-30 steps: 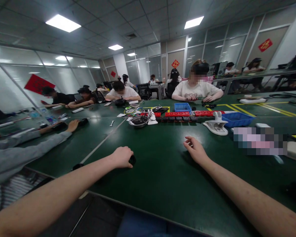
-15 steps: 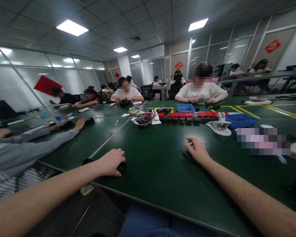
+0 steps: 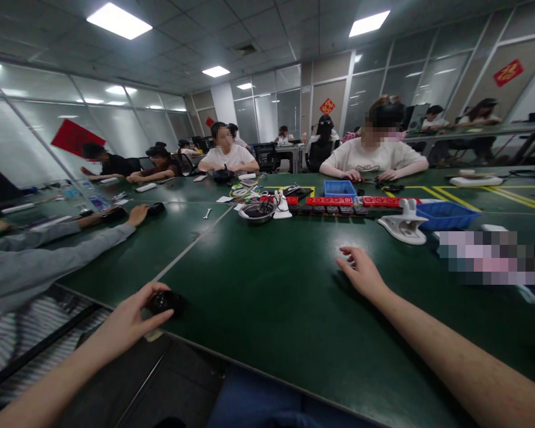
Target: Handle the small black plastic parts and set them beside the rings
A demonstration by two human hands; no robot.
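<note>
Near the table's front left edge, my left hand (image 3: 145,315) has its thumb and fingers closed around a small, dark, glossy black object (image 3: 166,301). The fingers partly cover it, and its kind is hard to make out in the dim light. My right hand (image 3: 361,270) is held over the green tabletop (image 3: 258,285) at the right of centre. Its fingers are apart and slightly bent, with nothing in them.
Beyond my hands lie a small wrench (image 3: 208,213), a dark round bowl (image 3: 256,211) with cables, a red strip (image 3: 329,201), a white clamp (image 3: 403,224) and blue bins (image 3: 448,215). A co-worker's grey sleeve (image 3: 93,246) reaches in from the left.
My left hand has moved left with a black object, to where another black object lay at the table edge. My right hand stays nearly still. The view has shifted slightly.
</note>
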